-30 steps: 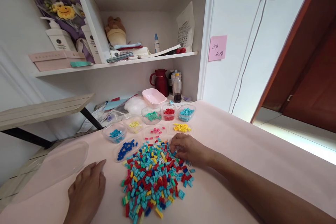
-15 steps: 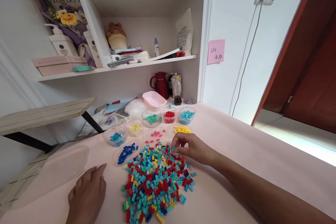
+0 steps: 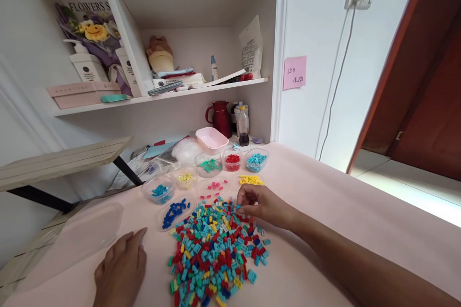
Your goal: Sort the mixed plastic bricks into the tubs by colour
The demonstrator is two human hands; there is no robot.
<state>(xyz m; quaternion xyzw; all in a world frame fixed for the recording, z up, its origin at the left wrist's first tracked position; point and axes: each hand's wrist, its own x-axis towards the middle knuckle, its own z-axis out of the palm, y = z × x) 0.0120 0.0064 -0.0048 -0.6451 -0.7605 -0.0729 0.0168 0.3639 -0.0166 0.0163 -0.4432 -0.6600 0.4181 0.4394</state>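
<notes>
A loose heap of small toy bricks (image 3: 212, 249) in several colours covers the middle of the pink tabletop. My right hand (image 3: 261, 205) is over its far right edge, thumb and fingers pinched around a small blue toy brick (image 3: 238, 206). My left hand (image 3: 122, 268) lies on the table left of the heap, holding nothing, its fingers stretched out. Between the hands and the shelf stand clear tubs of dark blue bricks (image 3: 175, 213), blue bricks (image 3: 160, 192), pale yellow bricks (image 3: 186, 178), pink bricks (image 3: 217, 186), yellow bricks (image 3: 251, 180), green bricks (image 3: 210, 165), red bricks (image 3: 232, 159) and turquoise bricks (image 3: 256, 159).
A clear plastic lid or tray (image 3: 97, 230) lies at the left. Behind the tubs are a pink basin (image 3: 212, 139), a dark red jug (image 3: 221, 119) and a bottle with dark liquid (image 3: 244, 129). A wooden stand (image 3: 65, 158) juts in from the left.
The view has tilted very slightly, so everything sits a little lower. Both hands keep nearly the same place and pose.
</notes>
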